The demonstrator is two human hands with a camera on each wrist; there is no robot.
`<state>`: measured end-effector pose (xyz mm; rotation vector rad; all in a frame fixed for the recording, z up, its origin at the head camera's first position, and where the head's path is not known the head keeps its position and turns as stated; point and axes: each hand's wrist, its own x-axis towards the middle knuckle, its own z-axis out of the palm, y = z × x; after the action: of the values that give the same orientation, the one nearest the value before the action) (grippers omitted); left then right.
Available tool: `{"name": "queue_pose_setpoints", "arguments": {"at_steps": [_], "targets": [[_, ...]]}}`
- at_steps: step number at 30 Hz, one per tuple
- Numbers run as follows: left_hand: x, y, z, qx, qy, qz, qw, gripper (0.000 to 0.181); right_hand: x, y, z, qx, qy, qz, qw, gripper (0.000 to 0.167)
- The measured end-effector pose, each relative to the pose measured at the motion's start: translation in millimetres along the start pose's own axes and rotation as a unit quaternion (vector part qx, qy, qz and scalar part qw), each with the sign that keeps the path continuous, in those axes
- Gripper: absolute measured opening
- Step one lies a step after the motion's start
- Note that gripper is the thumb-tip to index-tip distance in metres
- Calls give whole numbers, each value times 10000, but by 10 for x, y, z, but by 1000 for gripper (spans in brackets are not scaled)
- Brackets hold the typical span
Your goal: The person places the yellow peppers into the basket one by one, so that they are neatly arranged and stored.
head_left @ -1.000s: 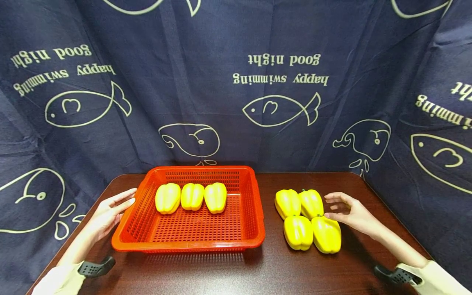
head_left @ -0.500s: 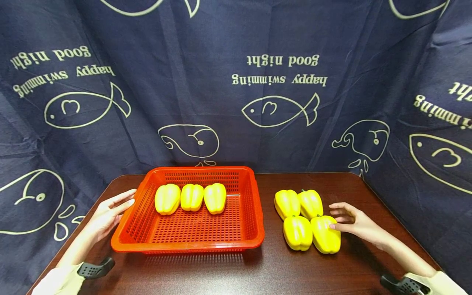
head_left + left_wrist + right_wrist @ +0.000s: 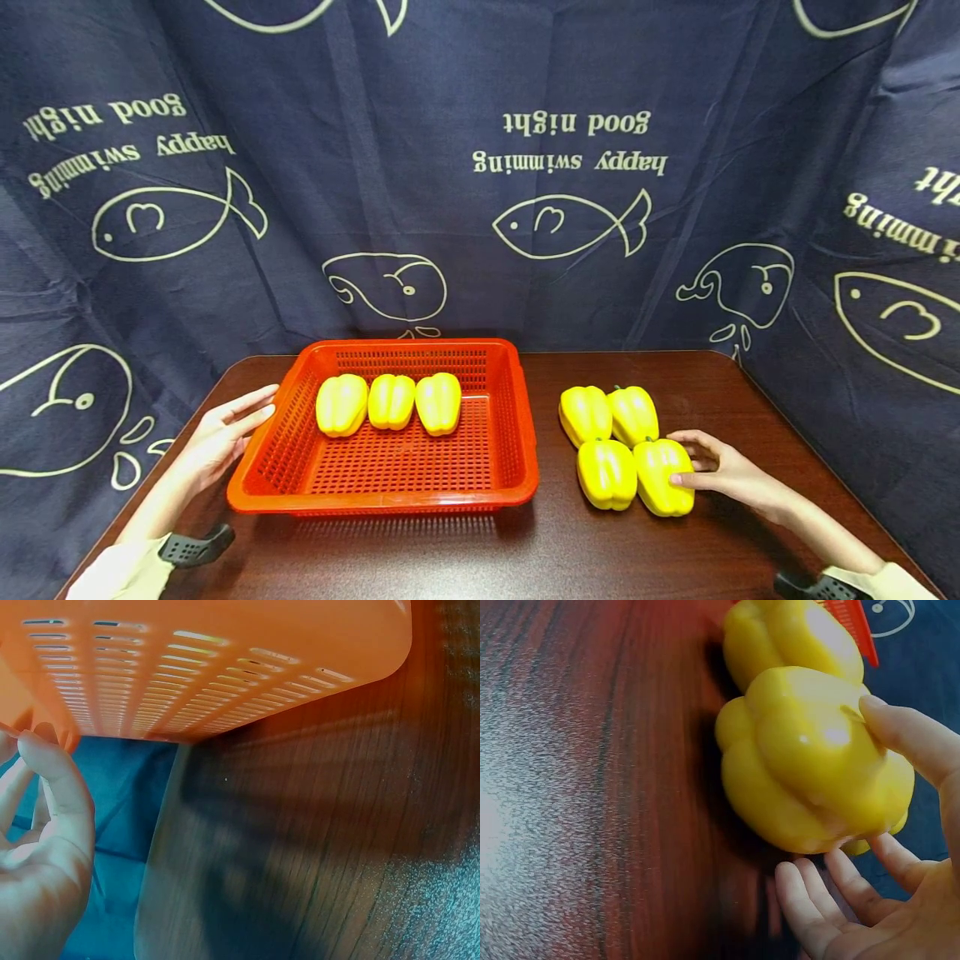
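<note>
My left hand [image 3: 217,437] is at the left rim of a red plastic basket [image 3: 375,500], thumb and fingertips pinching its edge. The left wrist view shows the thumb [image 3: 64,784] against the slotted basket [image 3: 225,645]. Three yellow bell peppers [image 3: 391,402] lie in a row inside it. My right hand [image 3: 731,475] is around the right side of the near-right yellow bell pepper [image 3: 663,479] on the table. In the right wrist view the thumb [image 3: 907,731] touches that pepper [image 3: 802,765], while the loosely extended fingers [image 3: 855,889] lie along its lower side, some seemingly apart from it.
Beside that pepper are three other yellow bell peppers [image 3: 606,475], close together right of the basket. They stand on a dark brown wooden table [image 3: 600,558]. A navy curtain [image 3: 450,167] printed with fish and whales rises behind and at both sides.
My right hand has come down and toward the front from the back-right peppers to the near-right one. My left hand, the basket and the peppers have stayed in place.
</note>
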<state>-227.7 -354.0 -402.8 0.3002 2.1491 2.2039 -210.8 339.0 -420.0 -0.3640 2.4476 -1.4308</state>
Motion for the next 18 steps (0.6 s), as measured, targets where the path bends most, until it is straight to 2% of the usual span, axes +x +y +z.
{"name": "queue_pose_setpoints", "arguments": {"at_steps": [9,15,18], "targets": [[5,-21,-6,160,128,-11,9998,36,14,28,16,176,-239,237,9993,65],[5,-12,-13,123,57,38,9999,36,29,27,22,38,-310,247,9992,65],[20,-40,-38,140,-28,44,9999,36,37,34,11,97,-433,409,9982,66]]}}
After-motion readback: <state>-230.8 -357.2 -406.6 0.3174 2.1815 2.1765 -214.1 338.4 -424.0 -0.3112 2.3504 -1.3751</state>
